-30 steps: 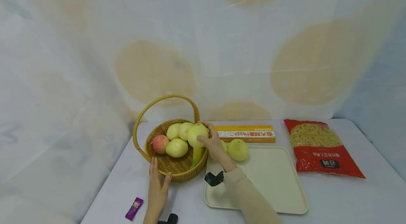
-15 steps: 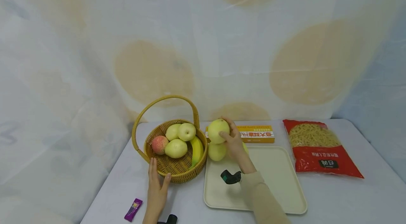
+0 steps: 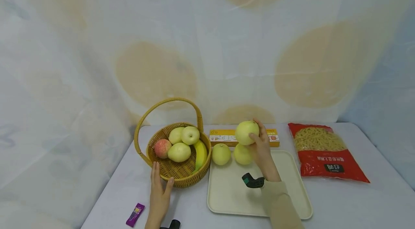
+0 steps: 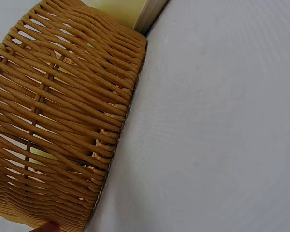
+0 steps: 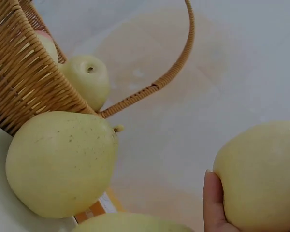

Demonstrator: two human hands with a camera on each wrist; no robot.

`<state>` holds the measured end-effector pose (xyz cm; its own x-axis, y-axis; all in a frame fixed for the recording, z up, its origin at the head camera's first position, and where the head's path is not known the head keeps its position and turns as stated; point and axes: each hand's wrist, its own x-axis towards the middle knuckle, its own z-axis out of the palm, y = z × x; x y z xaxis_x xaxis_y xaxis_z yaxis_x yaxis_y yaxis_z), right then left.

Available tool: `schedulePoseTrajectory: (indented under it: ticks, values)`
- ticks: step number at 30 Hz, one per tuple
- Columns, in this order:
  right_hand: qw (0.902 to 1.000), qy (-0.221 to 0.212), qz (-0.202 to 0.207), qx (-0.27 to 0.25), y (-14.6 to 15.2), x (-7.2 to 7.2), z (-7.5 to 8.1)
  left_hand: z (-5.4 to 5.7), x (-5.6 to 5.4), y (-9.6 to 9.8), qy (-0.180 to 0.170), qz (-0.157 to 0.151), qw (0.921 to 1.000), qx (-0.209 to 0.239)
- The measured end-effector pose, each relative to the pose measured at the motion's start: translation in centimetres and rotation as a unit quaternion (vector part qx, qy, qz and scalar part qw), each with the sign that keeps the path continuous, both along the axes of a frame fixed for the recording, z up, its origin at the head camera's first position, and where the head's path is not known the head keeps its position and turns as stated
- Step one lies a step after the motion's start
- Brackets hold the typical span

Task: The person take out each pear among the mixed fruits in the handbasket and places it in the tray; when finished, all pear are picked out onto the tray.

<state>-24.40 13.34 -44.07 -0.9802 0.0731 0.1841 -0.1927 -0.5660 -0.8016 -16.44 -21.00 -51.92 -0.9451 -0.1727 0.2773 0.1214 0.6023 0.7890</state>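
Nearest me, the left hand (image 3: 159, 196) lies flat on the table (image 3: 340, 200), fingers straight, thumb and fingertips against the near wall of the basket (image 3: 183, 176). It steadies the basket without gripping it; the wrist view shows only a fingertip at the weave.

Beyond it, over the far end of the tray (image 3: 291, 203), the right hand (image 3: 262, 148) has its fingers curled round a pear (image 3: 246, 132), held up in the air. Right beneath that pear a second one (image 3: 241, 155) sits on the tray's far edge, and a third (image 3: 221, 154) lies just beside it, near the basket.

The worry, as I see it: the hold looks like fingertips on a smooth round fruit, so it might slip and drop onto the pear below, knocking that one off the tray's rim. Both resting pears sit close to the edge and could roll with a small bump. Set down too near them, the held pear may have no stable spot.

So the held pear is up in the right hand, well apart from the left, with the basket between.

Farther back lie the pasta box (image 3: 223, 137) and the macaroni bag (image 3: 324, 151).
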Motion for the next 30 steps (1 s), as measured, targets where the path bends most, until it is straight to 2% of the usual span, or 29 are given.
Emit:
schedulePoseTrajectory:
  ticks: [4, 11, 19, 24, 30]
  values:
    - [0.9998, 0.001, -0.002, -0.018, 0.9, 0.2, -0.3, 0.0, 0.1, -0.1, 0.0, 0.001, 1.0, 0.004]
    - [0.9997, -0.002, -0.024, -0.003, 2.4, 0.3, -2.0, -0.1, 0.1, -0.1, 0.0, -0.001, 1.0, 0.004]
    - [0.9955, -0.07, -0.056, 0.028, 3.6, 0.9, -3.9, -0.1, 0.1, -0.1, 0.005, 0.001, 1.0, 0.002]
    - [0.9916, -0.09, -0.08, 0.047, 3.8, 1.0, -4.3, -0.2, 0.1, 0.0, 0.015, 0.0, 0.9999, -0.002]
    - [0.9805, -0.117, -0.11, 0.113, 4.1, 0.8, -5.1, -0.2, 0.1, 0.1, 0.02, -0.001, 0.9998, -0.003]
